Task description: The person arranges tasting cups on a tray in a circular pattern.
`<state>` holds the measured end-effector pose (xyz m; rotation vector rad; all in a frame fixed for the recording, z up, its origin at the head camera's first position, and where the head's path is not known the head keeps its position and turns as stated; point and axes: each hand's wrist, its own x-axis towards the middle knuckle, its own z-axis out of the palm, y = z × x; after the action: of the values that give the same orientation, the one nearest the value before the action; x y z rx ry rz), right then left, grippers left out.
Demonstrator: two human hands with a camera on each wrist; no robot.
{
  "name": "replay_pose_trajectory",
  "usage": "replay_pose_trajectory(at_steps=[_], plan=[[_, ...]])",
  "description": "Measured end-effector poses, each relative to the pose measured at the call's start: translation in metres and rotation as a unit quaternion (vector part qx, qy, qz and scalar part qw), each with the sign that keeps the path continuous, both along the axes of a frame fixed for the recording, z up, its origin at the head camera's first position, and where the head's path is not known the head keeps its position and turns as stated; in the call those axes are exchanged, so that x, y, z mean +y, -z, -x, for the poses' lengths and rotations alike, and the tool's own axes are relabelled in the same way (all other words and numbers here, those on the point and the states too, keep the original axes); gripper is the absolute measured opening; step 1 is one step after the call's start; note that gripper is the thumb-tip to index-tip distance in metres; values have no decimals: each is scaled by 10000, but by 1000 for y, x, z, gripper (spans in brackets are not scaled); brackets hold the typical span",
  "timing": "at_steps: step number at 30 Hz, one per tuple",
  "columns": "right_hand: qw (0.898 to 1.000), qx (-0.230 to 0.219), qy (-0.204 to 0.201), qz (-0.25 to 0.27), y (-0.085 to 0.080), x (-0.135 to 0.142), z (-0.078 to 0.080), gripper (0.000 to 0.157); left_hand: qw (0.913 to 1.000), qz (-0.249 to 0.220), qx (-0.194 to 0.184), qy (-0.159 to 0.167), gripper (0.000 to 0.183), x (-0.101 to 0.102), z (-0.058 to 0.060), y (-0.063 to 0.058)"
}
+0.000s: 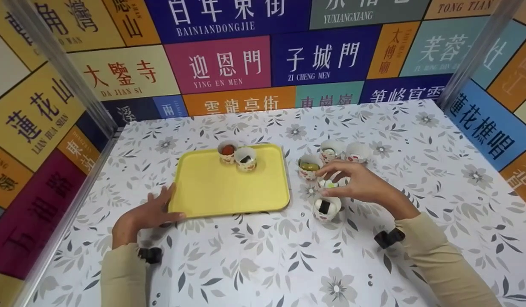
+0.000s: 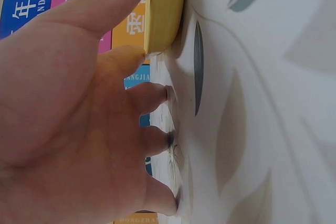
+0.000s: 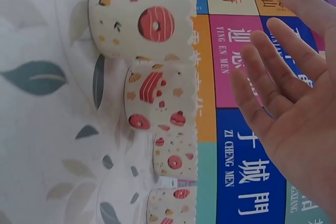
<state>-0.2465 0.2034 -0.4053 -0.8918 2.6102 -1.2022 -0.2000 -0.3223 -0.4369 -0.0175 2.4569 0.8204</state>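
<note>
My left hand (image 1: 147,216) touches the left edge of a yellow tray (image 1: 220,192). In the left wrist view its fingers are spread, tips down at the tabletop, with the thumb by the tray. Two patterned paper cups stand at the tray's back edge: one with something red (image 1: 227,150), one with a black-topped piece (image 1: 245,164). My right hand (image 1: 361,183) hovers over a cup with a green-and-white piece (image 1: 329,185), partly hidden by the fingers. The right wrist view shows that hand (image 3: 294,98) loosely spread, holding nothing, above the cups.
Around the right hand stand more cups: one with a white piece banded black (image 1: 325,209), one with yellow-green contents (image 1: 309,168), and two behind, a white-filled cup (image 1: 329,152) and its neighbour (image 1: 357,151). Lettered panels (image 1: 228,64) enclose the floral tabletop (image 1: 254,264).
</note>
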Motion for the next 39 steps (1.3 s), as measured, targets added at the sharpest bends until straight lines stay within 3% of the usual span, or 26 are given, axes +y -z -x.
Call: replay_pose_trajectory(at_steps=[7, 13, 22, 31, 39], plan=[[9993, -355, -75, -92, 4, 12, 0, 37, 10000, -24, -23, 5, 112, -1, 0, -1], [9974, -577, -303, -318, 6, 12, 1, 49, 10000, -4, -20, 19, 113, 0, -1, 0], [9971, -457, -501, -349, 8, 13, -2, 54, 10000, 34, -51, 12, 112, 1, -1, -2], [9952, -116, -662, -705, 8, 8, -7, 58, 9999, -55, 54, 82, 112, -2, -3, 0], [9916, -129, -594, -1143, 10, 1, -14, 75, 9999, -113, -17, -52, 113, 1, -2, -1]])
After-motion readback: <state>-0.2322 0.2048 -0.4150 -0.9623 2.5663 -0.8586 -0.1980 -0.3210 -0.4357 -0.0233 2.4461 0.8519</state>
